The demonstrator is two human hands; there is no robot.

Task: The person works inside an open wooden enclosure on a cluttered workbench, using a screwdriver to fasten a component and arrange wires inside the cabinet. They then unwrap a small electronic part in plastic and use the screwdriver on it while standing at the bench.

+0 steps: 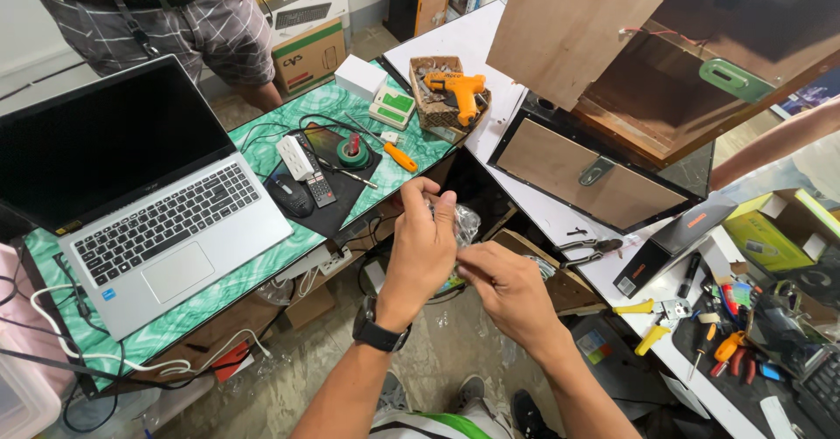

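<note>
Both hands, left hand [420, 251] and right hand [503, 286], pinch a clear plastic bag [464, 223] between them.

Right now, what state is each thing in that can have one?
Laptop: lid open, screen dark.
Clear plastic bag: crumpled, pinched in the left hand and right hand.
Orange glue gun: lying in a woven basket.
Wooden panel: raised, tilted.
Orange-handled screwdriver: lying flat on the desk.
</note>
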